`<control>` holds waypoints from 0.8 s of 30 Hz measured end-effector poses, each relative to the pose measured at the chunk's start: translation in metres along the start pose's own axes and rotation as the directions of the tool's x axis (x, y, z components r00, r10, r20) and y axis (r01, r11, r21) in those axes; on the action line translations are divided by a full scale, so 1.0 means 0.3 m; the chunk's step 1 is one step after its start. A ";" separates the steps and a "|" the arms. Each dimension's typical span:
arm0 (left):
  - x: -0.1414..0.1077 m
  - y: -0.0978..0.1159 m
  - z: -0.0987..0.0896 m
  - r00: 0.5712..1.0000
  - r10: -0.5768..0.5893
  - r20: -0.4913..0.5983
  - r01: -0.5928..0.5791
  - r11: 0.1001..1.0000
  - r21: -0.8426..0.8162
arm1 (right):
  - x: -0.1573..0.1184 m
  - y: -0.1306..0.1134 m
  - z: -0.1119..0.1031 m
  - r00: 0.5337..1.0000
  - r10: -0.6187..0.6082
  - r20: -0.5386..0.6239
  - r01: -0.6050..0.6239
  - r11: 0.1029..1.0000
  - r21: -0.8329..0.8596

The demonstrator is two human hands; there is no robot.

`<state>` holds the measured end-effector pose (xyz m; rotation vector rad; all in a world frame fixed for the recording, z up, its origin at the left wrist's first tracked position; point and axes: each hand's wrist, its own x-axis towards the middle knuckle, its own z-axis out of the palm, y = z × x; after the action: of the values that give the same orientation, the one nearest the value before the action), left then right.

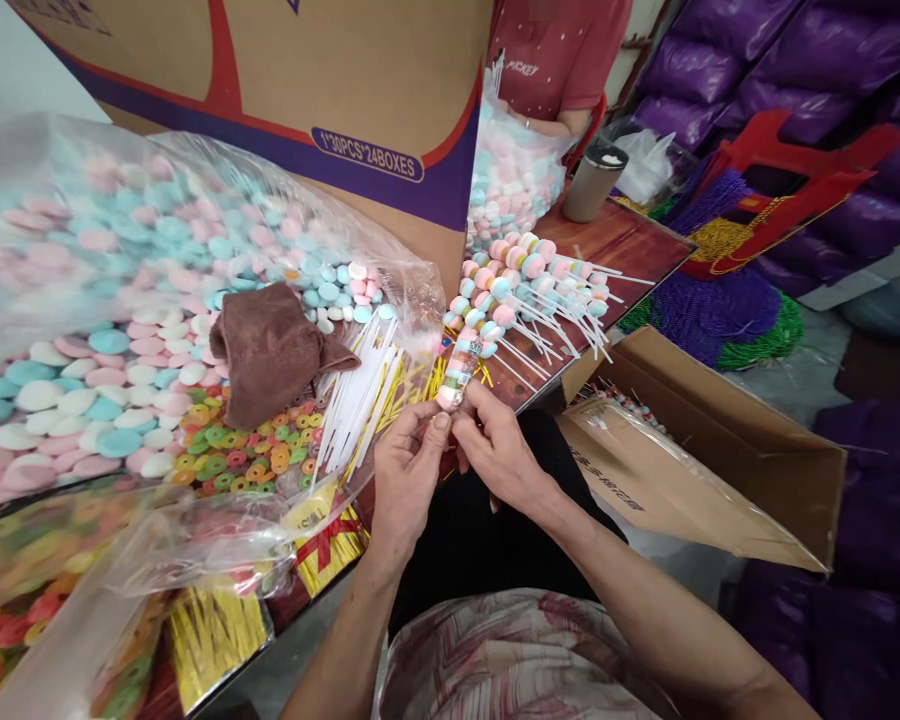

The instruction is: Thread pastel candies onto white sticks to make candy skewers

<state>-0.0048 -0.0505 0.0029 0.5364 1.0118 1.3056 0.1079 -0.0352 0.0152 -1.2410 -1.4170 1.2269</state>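
Observation:
A candy skewer in a clear printed wrapper [462, 362] points away from me, with its near end at my fingertips. My left hand [409, 465] pinches that end between thumb and fingers. My right hand [496, 440] closes on the same end from the other side. Just beyond lies a pile of marshmallow skewers [525, 285] on white sticks. Loose white sticks [364, 400] and gold twist ties [397, 395] lie left of my hands, near ring gummies [247, 445] and a brown cloth [274, 350].
Bagged marshmallows [120, 260] spread across the left, before a large carton [285, 100]. A person [555, 60] sits opposite, near a grey cup [595, 182]. An open cardboard box [705, 450] stands at the right, below the table edge.

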 end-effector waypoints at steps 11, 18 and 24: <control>0.035 0.027 0.000 0.937 -0.329 0.116 0.349 0.891 -0.292 | -0.006 0.013 -0.042 0.953 0.252 0.171 -0.303 0.840 0.450; 0.032 0.057 0.012 0.827 -0.518 0.218 0.555 0.692 -0.462 | -0.030 0.067 -0.075 0.840 -0.542 -0.032 0.485 0.775 -0.404; 0.006 0.036 0.039 0.898 -0.400 0.185 0.440 0.789 -0.429 | -0.003 0.071 -0.090 0.724 -0.686 0.072 0.590 0.562 -0.579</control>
<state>-0.0008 -0.0438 0.0170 -0.0107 0.6600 1.0546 0.1375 -0.0323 -0.0022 -0.9849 -1.9504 0.1685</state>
